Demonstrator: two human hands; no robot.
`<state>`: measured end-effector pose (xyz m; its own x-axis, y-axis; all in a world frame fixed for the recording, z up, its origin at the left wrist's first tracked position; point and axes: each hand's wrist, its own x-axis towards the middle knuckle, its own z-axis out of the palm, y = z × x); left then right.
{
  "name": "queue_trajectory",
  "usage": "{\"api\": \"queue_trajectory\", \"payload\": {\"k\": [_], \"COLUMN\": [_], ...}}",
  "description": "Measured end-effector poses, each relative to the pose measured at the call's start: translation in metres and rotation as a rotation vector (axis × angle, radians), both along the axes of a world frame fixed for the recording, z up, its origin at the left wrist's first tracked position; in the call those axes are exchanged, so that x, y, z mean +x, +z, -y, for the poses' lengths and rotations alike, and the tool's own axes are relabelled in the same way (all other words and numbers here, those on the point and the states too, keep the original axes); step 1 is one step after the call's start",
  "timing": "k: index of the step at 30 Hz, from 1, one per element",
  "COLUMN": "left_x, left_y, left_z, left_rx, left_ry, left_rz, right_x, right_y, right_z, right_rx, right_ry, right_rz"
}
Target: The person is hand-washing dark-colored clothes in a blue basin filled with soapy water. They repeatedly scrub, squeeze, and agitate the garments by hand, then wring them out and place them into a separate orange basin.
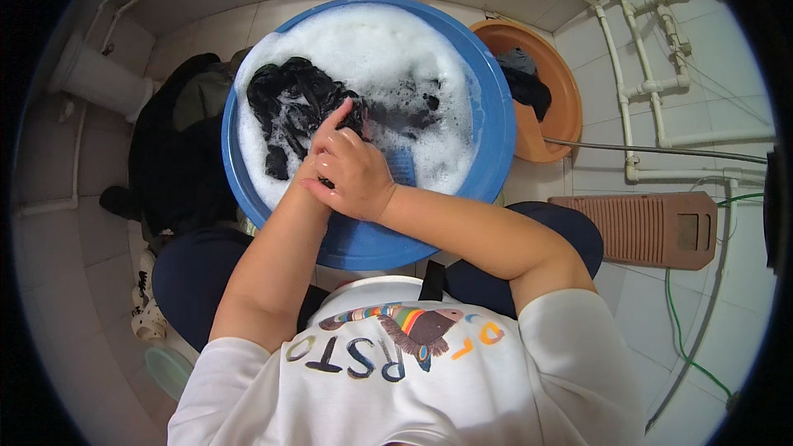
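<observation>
L hand (325, 134): 1 finger out, rest hidden, can't tell | R hand (361, 175): over L hand, fingers bent, grip unclear | blk cloth (289, 92): in suds (380, 41), blue tub (498, 116), nr hands

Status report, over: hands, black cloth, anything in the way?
Right hand over left hand, above tub. Black cloth bunched in foam, hand contact unclear. Foam hides much of the tub's inside.
</observation>
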<state>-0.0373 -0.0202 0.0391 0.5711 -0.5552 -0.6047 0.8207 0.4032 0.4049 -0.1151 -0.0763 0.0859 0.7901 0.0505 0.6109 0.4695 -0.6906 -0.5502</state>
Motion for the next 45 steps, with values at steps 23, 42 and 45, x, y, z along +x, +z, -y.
{"api": "queue_trajectory", "payload": {"k": [23, 42, 45], "left_x": [0.001, 0.034, 0.014], "left_y": [-0.040, -0.056, -0.069], "left_z": [0.014, -0.026, -0.024], "left_rx": [0.044, -0.460, -0.373], "left_ry": [0.240, -0.153, -0.114], "left_rz": [-0.055, -0.534, -0.092], "right_x": [0.043, -0.002, 0.005], "right_y": [-0.069, 0.014, -0.008], "right_z": [0.135, 0.006, 0.015], "right_rx": [-0.358, -0.009, 0.038], "right_ry": [-0.407, 0.337, 0.070], "right_rz": [-0.680, -0.266, -0.285]}}
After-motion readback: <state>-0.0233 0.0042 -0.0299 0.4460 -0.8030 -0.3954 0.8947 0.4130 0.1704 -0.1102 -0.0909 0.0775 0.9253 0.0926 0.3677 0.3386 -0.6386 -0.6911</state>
